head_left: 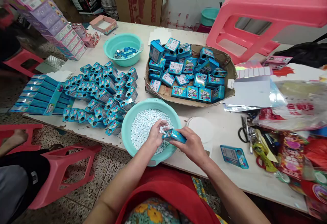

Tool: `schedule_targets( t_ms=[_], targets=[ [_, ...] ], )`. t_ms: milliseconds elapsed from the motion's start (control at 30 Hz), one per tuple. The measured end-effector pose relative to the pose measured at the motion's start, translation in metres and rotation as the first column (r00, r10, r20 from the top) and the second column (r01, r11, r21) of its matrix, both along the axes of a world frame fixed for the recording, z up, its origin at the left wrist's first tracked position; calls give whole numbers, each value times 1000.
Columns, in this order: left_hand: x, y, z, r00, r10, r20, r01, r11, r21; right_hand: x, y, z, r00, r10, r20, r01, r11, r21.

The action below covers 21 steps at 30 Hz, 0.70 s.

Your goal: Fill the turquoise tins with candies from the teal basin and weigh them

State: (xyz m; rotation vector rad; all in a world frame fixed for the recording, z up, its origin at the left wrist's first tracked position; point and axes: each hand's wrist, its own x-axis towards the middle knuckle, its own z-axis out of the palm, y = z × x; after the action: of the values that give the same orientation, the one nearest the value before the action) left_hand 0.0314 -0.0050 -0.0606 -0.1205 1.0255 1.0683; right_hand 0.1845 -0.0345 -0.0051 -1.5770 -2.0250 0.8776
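Blue tin (178, 136) gripped by right hand (192, 145) above basin (126, 133), likely for catching spills. White pellets (162, 131) cupped in left hand (154, 134), at tin's nine o'clock.

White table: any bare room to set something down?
Bare table shows right of the white disc, bordered by the cardboard tray, the lone blue box and the scissors; another patch lies between that box and the front edge. Crowded: left, blue boxes; far right, plastic bag; middle, bowl below the left hand.
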Motion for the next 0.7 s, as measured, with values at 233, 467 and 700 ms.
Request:
schedule_targets(
  t_ms=[233,467,700],
  targets=[
    [-2,10,8,992,-95,79,93,995,31,33,-22,0,920,-184,-347,143,980,-140],
    [-17,17,-13,985,-156,-73,151,986,-68,95,-23,-59,704,-526,-477,513,841,-170],
    [-24,15,-28,973,-188,-132,168,975,-147,129,-18,-106,601,-660,-451,655,730,-196]
  ],
)
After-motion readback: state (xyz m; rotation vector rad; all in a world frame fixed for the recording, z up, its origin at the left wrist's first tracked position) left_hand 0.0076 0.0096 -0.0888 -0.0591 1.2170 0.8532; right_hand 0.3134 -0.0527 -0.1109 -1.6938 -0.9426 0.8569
